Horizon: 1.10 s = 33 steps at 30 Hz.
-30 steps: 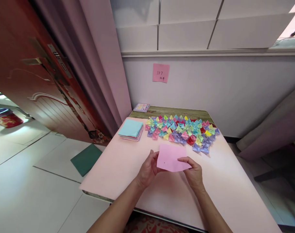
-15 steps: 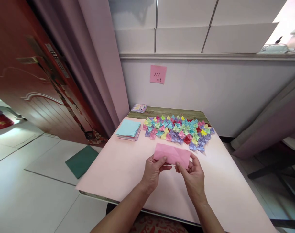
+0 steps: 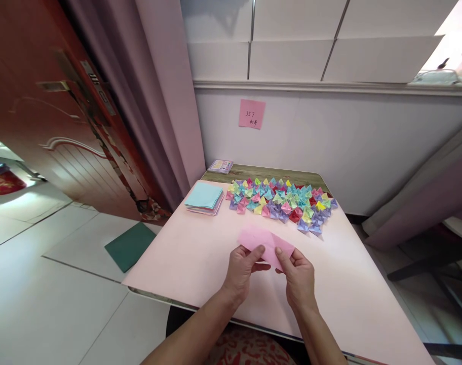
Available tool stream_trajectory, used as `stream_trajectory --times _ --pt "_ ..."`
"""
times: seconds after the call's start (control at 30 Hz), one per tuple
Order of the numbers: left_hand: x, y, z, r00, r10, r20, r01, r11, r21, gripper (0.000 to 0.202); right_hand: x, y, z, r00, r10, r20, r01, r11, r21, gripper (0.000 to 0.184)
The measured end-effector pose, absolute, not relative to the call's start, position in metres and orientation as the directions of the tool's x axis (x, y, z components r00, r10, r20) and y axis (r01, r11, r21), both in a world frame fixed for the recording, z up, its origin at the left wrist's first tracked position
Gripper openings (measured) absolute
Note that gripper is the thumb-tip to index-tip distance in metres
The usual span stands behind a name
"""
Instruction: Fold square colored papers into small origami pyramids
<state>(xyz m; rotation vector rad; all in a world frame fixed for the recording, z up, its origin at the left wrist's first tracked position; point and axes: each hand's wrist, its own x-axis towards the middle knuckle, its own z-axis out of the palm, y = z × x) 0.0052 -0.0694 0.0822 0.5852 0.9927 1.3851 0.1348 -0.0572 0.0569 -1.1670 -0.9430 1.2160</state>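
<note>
Between my two hands is a pink sheet of origami paper (image 3: pixel 268 242), held above the table and partly folded. My left hand (image 3: pixel 243 266) pinches its left part, thumb on top and fingers beneath. On the right part, my right hand (image 3: pixel 297 274) grips in the same way, its thumb close to the left one. Fingers hide the paper's lower edge. Beyond the hands lies a wide cluster of small folded paper pieces (image 3: pixel 280 200) in purple, teal, yellow, pink and red. To their left sits a stack of square paper sheets (image 3: pixel 204 195), light blue on top.
The table (image 3: pixel 185 258) has a pink cover. At its back left corner lies a small pile of printed packs (image 3: pixel 221 166). A pink note (image 3: pixel 252 113) is stuck on the wall. A red door (image 3: pixel 60 132) and a purple curtain (image 3: pixel 155 91) stand at left. A green mat (image 3: pixel 130 247) is on the floor.
The pink paper has gone from a flat strip to a bent shape. My right hand has come closer to my left, and the thumbs are nearer together.
</note>
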Motion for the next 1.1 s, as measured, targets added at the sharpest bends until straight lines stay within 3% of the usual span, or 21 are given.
stream_trajectory --times 0.13,0.3,0.43,0.6,0.8,1.1 --pt "0.001 -0.074 0.085 -0.13 0.948 -0.29 -0.506 0.188 0.842 0.036 0.14 -0.064 0.059 0.066 0.997 0.034 -0.161 0.045 -0.986 0.042" --pt "-0.014 -0.075 0.093 -0.086 0.924 -0.371 -0.528 0.274 0.804 0.037 0.168 -0.066 0.061 -0.076 0.942 0.326 0.005 0.327 -0.945 0.055" --pt "-0.013 -0.077 0.096 -0.01 0.94 -0.342 -0.48 0.295 0.826 0.037 0.18 -0.063 0.067 -0.237 0.873 0.427 0.245 0.479 -0.843 0.039" --pt "-0.009 -0.079 0.096 0.03 0.958 -0.286 -0.399 0.274 0.875 0.038 0.183 -0.06 0.073 -0.272 0.836 0.476 0.272 0.541 -0.796 0.013" --pt "-0.005 -0.081 0.099 -0.011 0.969 -0.247 -0.406 0.221 0.887 0.04 0.181 -0.063 0.066 -0.143 0.878 0.457 0.138 0.475 -0.869 0.007" --pt "0.008 -0.083 0.104 0.0 0.978 -0.21 -0.424 0.19 0.885 0.047 0.155 -0.071 0.074 0.154 0.978 0.139 -0.087 0.154 -0.984 0.021"
